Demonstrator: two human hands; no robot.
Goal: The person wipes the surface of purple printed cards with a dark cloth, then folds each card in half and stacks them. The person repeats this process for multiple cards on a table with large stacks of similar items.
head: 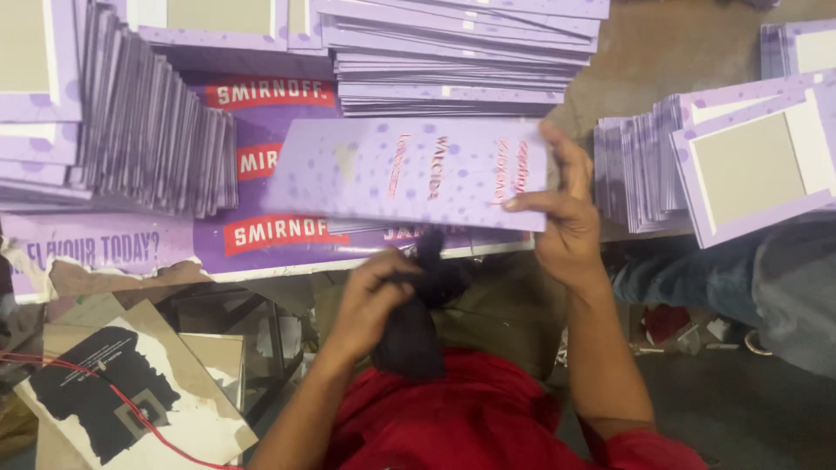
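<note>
your right hand (566,218) pinches the purple card (409,170) by its right end, long axis crosswise; your left hand (370,296), nearer you below it, clutches a dark cloth (414,335).

We see the scene under soft, even light with no hard glare. The purple card (409,172) is smeared by motion blur, its print unreadable, and the left hand (370,300) with its dark cloth (418,322) is blurred too. The card stacks (148,122) look sharper. Below the surface (261,265) the floor (740,409) lies dim and shadowed.
</note>
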